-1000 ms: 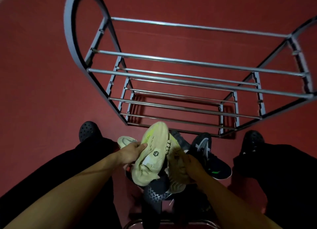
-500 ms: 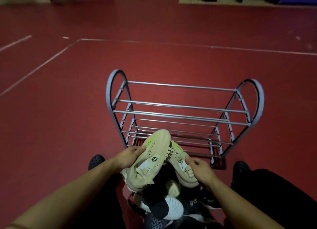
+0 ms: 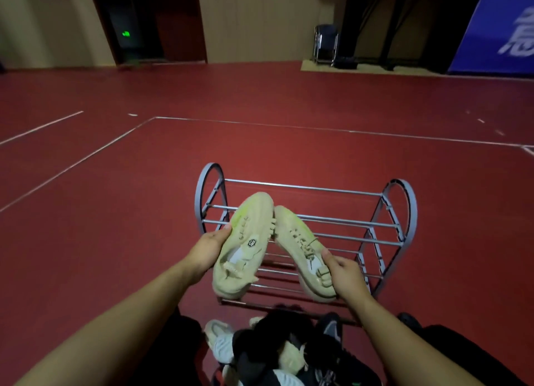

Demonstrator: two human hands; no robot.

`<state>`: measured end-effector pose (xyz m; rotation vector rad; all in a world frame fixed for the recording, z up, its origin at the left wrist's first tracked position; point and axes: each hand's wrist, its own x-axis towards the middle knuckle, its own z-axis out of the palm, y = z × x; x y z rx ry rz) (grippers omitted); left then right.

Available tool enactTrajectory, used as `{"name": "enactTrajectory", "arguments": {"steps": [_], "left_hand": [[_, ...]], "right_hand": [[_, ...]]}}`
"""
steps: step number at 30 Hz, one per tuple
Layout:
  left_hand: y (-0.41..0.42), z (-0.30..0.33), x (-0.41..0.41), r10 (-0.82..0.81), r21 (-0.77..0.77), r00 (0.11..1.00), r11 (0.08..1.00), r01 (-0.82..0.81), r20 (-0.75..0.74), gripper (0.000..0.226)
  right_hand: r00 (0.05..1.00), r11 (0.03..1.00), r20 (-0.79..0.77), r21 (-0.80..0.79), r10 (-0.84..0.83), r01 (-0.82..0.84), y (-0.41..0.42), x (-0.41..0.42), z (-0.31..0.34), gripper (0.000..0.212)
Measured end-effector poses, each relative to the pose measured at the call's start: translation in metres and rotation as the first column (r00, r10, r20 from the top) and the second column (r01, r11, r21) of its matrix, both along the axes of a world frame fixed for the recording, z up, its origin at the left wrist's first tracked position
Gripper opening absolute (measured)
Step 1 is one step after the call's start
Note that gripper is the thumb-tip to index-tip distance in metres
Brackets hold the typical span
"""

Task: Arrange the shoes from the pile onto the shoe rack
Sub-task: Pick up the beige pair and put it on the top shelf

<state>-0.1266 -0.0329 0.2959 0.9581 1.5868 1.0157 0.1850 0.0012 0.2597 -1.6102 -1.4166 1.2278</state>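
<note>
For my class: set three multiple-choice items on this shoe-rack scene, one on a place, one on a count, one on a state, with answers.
1. Where is the shoe pile?
A. on the rack's top shelf
B. on the floor on the person's side of the shoe rack
C. behind the rack

2. How many beige shoes are held up?
A. one
B. two
C. three

3. The rack's shelves are:
A. bare
B. half full
C. full

Answers: 1 B, the pile lies between the legs. 2 B, left hand holds the left shoe, right hand the right shoe. 3 A, only bars show.
</note>
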Motion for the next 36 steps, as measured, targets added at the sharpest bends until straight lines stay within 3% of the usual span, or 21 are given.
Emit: {"name": "enactTrajectory", "arguments": {"steps": [4,6,12,16,22,33,36], "left_hand": [[0.033,-0.005,-0.004,0.148,0.027,0.979,0.989,-0.145,-0.143,0.054],[0.050,-0.006,-0.003,0.189,0.056,0.964,0.982,-0.182,-0.185,0.055],[0.099,-0.015,-0.001,0.284,0.125,0.932,0.957,-0.261,-0.224,0.052],[0.126,-0.014,0.000,0.265,0.208,0.914,0.956,-0.207,-0.307,0.041],[0.170,-0.015,-0.009,0.252,0.180,0.836,0.966,-0.186,-0.488,0.057],[0.193,-0.027,-0.029,0.254,0.119,0.849,0.967,-0.225,-0.462,0.056],[0.192,-0.027,-0.035,0.233,0.078,0.815,0.971,-0.226,-0.531,0.054]], "right_hand": [[0.989,0.989,0.005,0.012,-0.150,0.150,0.025,-0.024,0.007,0.050],[0.978,0.979,-0.038,-0.003,-0.205,0.205,0.036,-0.037,0.012,0.041],[0.969,0.969,-0.022,0.031,-0.244,0.245,0.078,-0.066,0.013,0.037],[0.954,0.953,0.059,0.094,-0.294,0.288,0.100,-0.081,0.016,0.025],[0.910,0.923,0.169,0.144,-0.378,0.356,0.137,-0.095,0.016,0.028],[0.942,0.940,0.060,0.106,-0.330,0.323,0.147,-0.123,0.009,0.026],[0.946,0.948,0.077,0.068,-0.316,0.311,0.143,-0.130,0.006,0.026]]}}
